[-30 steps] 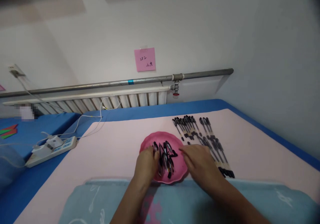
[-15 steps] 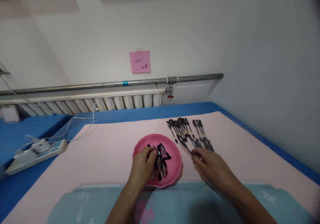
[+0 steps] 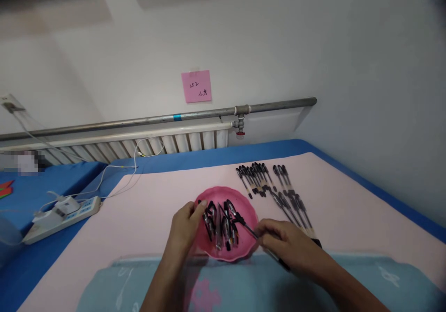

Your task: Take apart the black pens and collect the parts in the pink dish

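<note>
A pink scalloped plate holds several black pen pieces, some capped, and a clear barrel among them. My left hand is at the plate's left rim, its thumb over the inside beside a black cap and its other fingers mostly hidden. My right hand is closed around a black-capped pen, at the plate's right edge. The pen slants, its cap over the plate and its tail end below my fingers. Right of the plate, capped pens lie in rows.
Pink sheeting covers the blue table. A teal cloth lies along the near edge. At left is a white power strip with plugged adapters and loose cables. Behind are a radiator and a pipe.
My right hand first moved off the plate and lifted a pen into view, then brought it back with its cap over the plate. My left hand shifted from above the pieces to the left rim.
</note>
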The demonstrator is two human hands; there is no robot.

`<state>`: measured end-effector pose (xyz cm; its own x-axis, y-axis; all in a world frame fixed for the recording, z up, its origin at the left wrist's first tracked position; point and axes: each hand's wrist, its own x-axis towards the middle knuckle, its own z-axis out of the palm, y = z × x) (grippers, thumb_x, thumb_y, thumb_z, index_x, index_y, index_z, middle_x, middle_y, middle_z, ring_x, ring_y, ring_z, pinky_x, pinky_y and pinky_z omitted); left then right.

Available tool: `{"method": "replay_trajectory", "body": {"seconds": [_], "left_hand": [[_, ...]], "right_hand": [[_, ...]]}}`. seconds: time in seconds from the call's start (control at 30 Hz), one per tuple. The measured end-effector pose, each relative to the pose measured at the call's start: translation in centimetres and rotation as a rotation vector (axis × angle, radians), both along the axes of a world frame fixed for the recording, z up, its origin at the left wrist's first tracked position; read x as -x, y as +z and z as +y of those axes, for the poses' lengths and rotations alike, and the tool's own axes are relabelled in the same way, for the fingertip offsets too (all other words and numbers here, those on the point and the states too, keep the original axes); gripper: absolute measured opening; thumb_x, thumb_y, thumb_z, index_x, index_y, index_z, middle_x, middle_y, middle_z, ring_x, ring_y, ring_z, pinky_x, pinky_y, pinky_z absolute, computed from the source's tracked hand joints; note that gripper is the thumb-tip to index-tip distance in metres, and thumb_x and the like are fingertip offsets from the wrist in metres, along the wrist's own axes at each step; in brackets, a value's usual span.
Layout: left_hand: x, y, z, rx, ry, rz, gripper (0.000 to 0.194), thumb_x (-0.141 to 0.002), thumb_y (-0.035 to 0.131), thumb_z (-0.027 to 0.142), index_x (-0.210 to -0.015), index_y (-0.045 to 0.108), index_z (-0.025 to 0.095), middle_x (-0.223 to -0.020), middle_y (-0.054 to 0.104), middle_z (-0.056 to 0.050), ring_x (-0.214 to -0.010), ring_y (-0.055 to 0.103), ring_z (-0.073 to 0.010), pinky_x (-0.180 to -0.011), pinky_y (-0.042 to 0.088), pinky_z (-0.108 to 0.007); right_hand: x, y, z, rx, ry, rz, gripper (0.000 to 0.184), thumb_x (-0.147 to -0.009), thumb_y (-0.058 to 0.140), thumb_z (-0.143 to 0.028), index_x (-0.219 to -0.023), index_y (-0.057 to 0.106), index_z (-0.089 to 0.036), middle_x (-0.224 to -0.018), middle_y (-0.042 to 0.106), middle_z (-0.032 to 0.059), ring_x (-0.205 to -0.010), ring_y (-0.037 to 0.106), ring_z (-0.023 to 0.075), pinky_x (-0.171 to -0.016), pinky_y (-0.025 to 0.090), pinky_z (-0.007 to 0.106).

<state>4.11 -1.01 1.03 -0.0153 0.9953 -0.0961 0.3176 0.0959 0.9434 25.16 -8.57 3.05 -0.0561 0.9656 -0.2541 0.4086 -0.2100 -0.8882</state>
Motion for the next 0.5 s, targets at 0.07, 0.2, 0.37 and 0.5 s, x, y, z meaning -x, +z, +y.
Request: {"method": "replay_trajectory", "body": {"seconds": [0.07, 0.2, 0.37, 0.5], "left_hand": [[0.1, 0.0, 0.0, -0.089, 0.01, 0.24, 0.042, -0.073, 0.054, 0.05, -0.049, 0.04, 0.019, -0.043, 0.035, 0.006, -0.044, 0.033, -0.0085, -0.045, 0.024, -0.022], [-1.4, 0.0, -1.1, -0.004, -0.153, 0.007, 0.036, -0.077, 0.049, 0.049, -0.058, 0.048, 0.018, -0.049, 0.04, 0.005, -0.044, 0.036, -0.0083, -0.044, 0.026, -0.021], [-3.9, -0.2, -2.7, 0.355, -0.373, -0.61, 0.04, -0.069, 0.061, 0.051, -0.086, 0.058, 0.015, -0.051, 0.042, 0.008, -0.033, 0.021, -0.0016, -0.033, 0.012, -0.017], [-4.5, -0.3, -2.9, 0.354, -0.311, -0.754, 0.041, -0.065, 0.069, 0.047, -0.086, 0.06, 0.013, -0.044, 0.031, 0.012, -0.031, 0.016, 0.0002, -0.031, 0.01, -0.015]], "right_hand": [[0.1, -0.3, 0.0, -0.003, -0.036, 0.088, 0.012, -0.07, 0.046, -0.023, -0.066, 0.058, -0.02, -0.046, 0.037, -0.007, -0.043, 0.031, 0.0083, -0.043, 0.023, 0.022], [0.9, -1.2, 0.0, 0.036, -0.054, 0.305, 0.013, -0.068, 0.05, -0.026, -0.072, 0.058, -0.017, -0.046, 0.035, -0.0085, -0.041, 0.027, 0.0063, -0.04, 0.018, 0.021], [1.6, -1.6, 0.1, 0.102, -0.008, 0.471, 0.014, -0.064, 0.05, -0.028, -0.07, 0.055, -0.017, -0.038, 0.031, -0.0114, -0.035, 0.023, 0.0049, -0.037, 0.015, 0.021], [1.7, -1.6, 0.1, 0.145, 0.011, 0.545, 0.015, -0.063, 0.054, -0.03, -0.07, 0.053, -0.017, -0.039, 0.033, -0.0119, -0.034, 0.021, 0.0032, -0.036, 0.013, 0.021]]}}
